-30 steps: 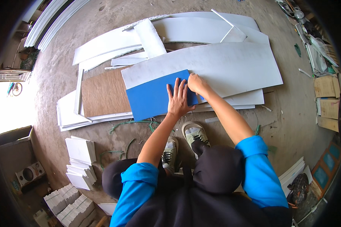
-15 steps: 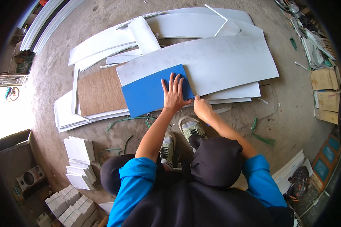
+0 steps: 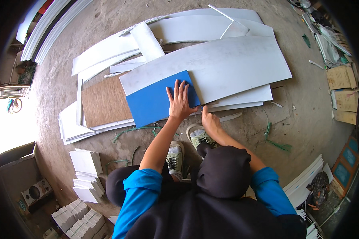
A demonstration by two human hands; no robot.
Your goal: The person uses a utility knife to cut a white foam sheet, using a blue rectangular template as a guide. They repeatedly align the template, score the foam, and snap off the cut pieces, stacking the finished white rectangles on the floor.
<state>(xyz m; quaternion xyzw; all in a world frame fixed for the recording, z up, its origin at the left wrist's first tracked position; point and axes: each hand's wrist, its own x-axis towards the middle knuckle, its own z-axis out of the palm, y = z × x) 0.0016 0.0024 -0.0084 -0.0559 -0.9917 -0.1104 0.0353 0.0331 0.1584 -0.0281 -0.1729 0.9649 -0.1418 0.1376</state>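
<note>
My left hand (image 3: 180,105) lies flat on a blue rectangular panel (image 3: 153,99), fingers spread near its right end. The panel rests over the near left part of a large white sheet (image 3: 235,63). Beside the panel's near right corner, my right hand (image 3: 210,122) is closed, its thumb stretched toward the sheet's near edge. Whatever its fingers hold is too small and hidden to make out. A brown wood-grain board (image 3: 103,101) lies left of the blue panel, on top of more white sheets (image 3: 70,121).
White offcuts (image 3: 147,42) lie beyond the large sheet. Stacked white pieces (image 3: 85,163) stand at my left, bundled strips (image 3: 81,219) nearer. Green string (image 3: 281,146) lies on the floor at right. Cardboard boxes (image 3: 342,77) line the right side. My shoes (image 3: 174,157) are close to the sheets.
My right hand has drawn slightly toward me from the blue panel's corner. My left hand stays pressed on the panel. The whole view has shifted a little.
</note>
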